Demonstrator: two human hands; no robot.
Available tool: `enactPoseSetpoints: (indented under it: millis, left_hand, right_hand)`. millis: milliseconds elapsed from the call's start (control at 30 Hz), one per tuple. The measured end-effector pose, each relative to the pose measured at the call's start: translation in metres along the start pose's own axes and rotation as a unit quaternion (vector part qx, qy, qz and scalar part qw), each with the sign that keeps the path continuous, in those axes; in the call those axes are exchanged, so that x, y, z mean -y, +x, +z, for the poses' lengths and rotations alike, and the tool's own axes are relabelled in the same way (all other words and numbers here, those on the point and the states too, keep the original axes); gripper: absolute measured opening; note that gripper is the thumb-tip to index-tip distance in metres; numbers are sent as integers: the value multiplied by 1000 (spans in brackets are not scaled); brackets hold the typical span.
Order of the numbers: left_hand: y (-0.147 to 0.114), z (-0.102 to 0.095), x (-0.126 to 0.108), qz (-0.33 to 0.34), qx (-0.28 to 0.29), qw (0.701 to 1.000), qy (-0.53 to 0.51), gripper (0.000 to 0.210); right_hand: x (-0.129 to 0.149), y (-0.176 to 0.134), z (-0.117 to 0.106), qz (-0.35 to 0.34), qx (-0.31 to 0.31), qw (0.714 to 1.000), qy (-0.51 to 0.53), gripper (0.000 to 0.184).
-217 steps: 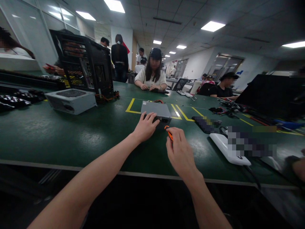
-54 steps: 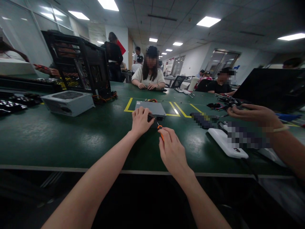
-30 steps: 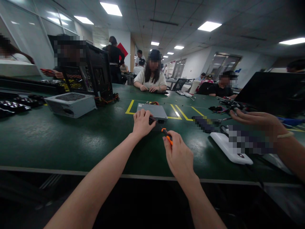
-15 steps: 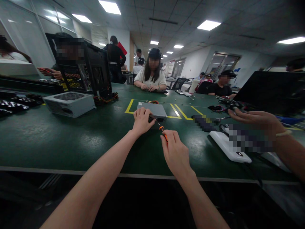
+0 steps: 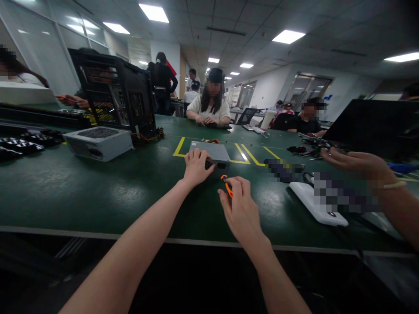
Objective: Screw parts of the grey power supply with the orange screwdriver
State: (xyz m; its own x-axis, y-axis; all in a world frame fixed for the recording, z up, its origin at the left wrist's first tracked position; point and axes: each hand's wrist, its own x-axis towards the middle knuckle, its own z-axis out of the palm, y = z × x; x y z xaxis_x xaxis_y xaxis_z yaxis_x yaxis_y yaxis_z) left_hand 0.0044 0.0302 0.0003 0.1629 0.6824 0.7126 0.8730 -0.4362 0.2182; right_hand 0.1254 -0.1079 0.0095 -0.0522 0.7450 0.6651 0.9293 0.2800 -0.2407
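Note:
A flat grey computer power supply (image 5: 214, 150) lies on the green table, coloured wires showing behind it and a dark socket on its near side. My left hand (image 5: 196, 168) grips its near left corner, fingers over the top and thumb along the front. Just to the right and closer to me, my right hand (image 5: 242, 203) loosely holds an orange-and-black screwdriver (image 5: 228, 187) between thumb and fingers. The screwdriver's orange end is apart from the power supply; its shaft cannot be made out.
A larger power supply (image 5: 98, 141) and an open black computer case (image 5: 122, 96) stand at left. To the right are a white power bank-like block (image 5: 316, 203), tangled cables (image 5: 306, 150) and another person's hand (image 5: 360, 163). A co-worker (image 5: 211, 104) sits opposite.
Earlier the screwdriver's thin shaft reached toward the power supply's near side by my left thumb; now it no longer shows there. My right fingers have loosened on the handle.

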Motion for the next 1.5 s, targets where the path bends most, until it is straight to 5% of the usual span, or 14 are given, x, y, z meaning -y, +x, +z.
enactPoseSetpoints:
  millis: [100,267,433,600,767,933,1100,1267,1400,1500]
  left_hand:
    - [0,0,0,4,-9,1000,2,28]
    - [0,0,0,4,-6,1000,-2,27]
    - [-1,-2,-1,-6,6,1000,-5,27]
    - [0,-1,0,-1,0,1000,-1,28]
    - [-1,-2,-1,-2,-2,1000,2,27]
    - [-1,-3,-1,-1,2,1000,-3,27]
    - [-1,-2,-1,0,-10,1000,0,27]
    - [-1,-1,-1,-2,-10,1000,-1,28]
    - [-1,0,-1,-1,-18,1000,-2,28]
    - [-1,0,-1,-2,-14,1000,-3,28]
  right_hand:
    - [1,-1,1,-35,8,999,28,25]
    - [0,1,-1,49,-6,999,-20,26]
    - [0,0,-1,-20,-11,999,40,24]
    - [-5,2,-1,59,-23,998,14,28]
    - [-6,2,-1,-33,-19,998,47,24]
    - [-3,1,0,44,-13,999,-10,26]
    - [0,0,1,-30,-11,998,47,24]
    - [-3,1,1,22,-21,999,-13,27]
    - [-4,2,2,-64,-16,998,8,24]
    - [-4,3,0,-7,-29,999,-16,24]
